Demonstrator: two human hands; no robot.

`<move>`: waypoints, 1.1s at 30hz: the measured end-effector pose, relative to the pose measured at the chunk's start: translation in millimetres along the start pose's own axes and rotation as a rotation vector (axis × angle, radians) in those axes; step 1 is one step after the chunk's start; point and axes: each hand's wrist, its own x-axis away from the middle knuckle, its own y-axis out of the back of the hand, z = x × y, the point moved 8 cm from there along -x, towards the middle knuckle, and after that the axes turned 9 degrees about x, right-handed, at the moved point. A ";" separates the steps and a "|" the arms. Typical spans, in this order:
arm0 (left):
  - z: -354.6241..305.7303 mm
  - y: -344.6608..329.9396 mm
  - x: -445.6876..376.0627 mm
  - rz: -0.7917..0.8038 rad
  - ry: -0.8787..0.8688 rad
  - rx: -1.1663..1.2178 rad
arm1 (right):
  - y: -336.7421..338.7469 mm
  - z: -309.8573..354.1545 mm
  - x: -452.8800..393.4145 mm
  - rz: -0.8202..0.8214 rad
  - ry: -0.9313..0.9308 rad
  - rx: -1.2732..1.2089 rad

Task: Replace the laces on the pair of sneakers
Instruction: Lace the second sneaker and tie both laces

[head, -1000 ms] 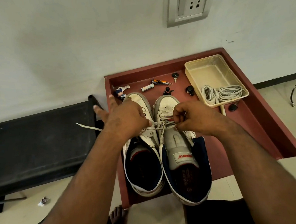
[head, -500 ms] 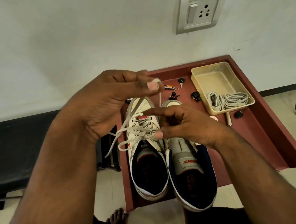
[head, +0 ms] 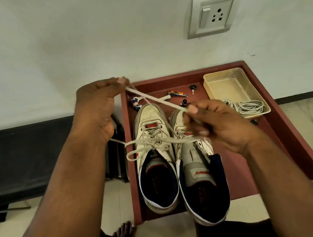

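A dark red tray table (head: 275, 128) is standing against a white wall (head: 72, 41) that is carrying a switch-and-socket plate (head: 212, 14). Two white high-top sneakers are sitting side by side on it, toes toward the wall: the left sneaker (head: 154, 155), laced and loosely tied, and the right sneaker (head: 200, 180), its tongue lying exposed. The left hand (head: 97, 111) is hovering above the tray's left edge, thumb and fingertips pinching one end of a white lace (head: 154, 99). The right hand (head: 221, 123) is hanging over the right sneaker's toe, fingers curled and pinching the same lace, which is stretching taut between them. A beige plastic tub (head: 229, 84) is holding coiled spare laces (head: 247, 107). Keys (head: 193, 88) and a small figurine keychain (head: 137, 105) are lying near the toes.
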 end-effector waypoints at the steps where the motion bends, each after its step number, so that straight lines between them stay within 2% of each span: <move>1: 8.6 15.3 -9.5 -0.093 0.010 -0.057 | 12.5 -1.7 3.0 -0.024 -0.006 -0.007; 3: 28.2 37.4 -23.5 -0.189 0.026 -0.204 | 29.1 -6.5 7.5 -0.058 -0.011 0.017; 6: 35.3 23.7 -22.1 -0.087 -0.145 -0.666 | 29.7 -11.5 7.2 -0.067 -0.031 0.102; 8: 36.1 -21.2 -3.6 0.195 -0.194 -0.638 | 20.0 -8.6 3.4 -0.062 -0.032 0.139; 10: 56.4 -63.5 24.7 0.542 -0.025 -0.590 | 15.1 -6.1 1.0 -0.064 -0.034 0.153; 11: 68.7 -75.1 36.9 0.667 0.059 -0.626 | 16.4 -7.1 0.9 -0.066 -0.039 0.155; 13: 80.6 -81.6 48.1 0.789 0.066 -0.685 | 24.0 -11.8 3.5 -0.071 -0.063 0.167; 17: 63.3 -65.3 33.9 0.762 0.024 -0.675 | 49.0 -30.3 12.2 -0.086 -0.199 0.328; 18: 56.5 -55.3 24.9 0.697 0.006 -0.772 | 54.2 -33.2 14.9 -0.087 -0.224 0.372; 21: 42.7 -16.1 -4.9 0.390 -0.102 -1.381 | 60.0 -38.1 18.5 -0.083 -0.253 0.445; 22: 40.1 -13.6 -0.9 0.331 -0.098 -1.506 | 57.2 -38.0 17.7 -0.072 -0.254 0.453; 24: 42.1 -26.5 14.3 0.294 -0.101 -1.464 | 46.1 -35.7 13.0 -0.034 -0.242 0.443; 26: 52.8 -57.0 35.1 0.448 -0.061 -1.089 | 36.7 -32.4 8.4 -0.007 -0.228 0.431; 27: 60.8 -72.2 48.9 0.571 0.022 -0.879 | 34.4 -31.2 6.9 -0.003 -0.227 0.432; 28: 69.1 -84.4 62.2 0.677 0.110 -0.735 | 33.8 -30.6 7.0 -0.005 -0.229 0.434; 29: 74.8 -89.2 67.6 0.717 0.152 -0.676 | 34.8 -30.9 7.4 -0.014 -0.238 0.436; 33: 80.3 -88.3 58.9 0.672 0.006 -0.906 | 50.5 -42.4 12.6 -0.094 -0.369 0.524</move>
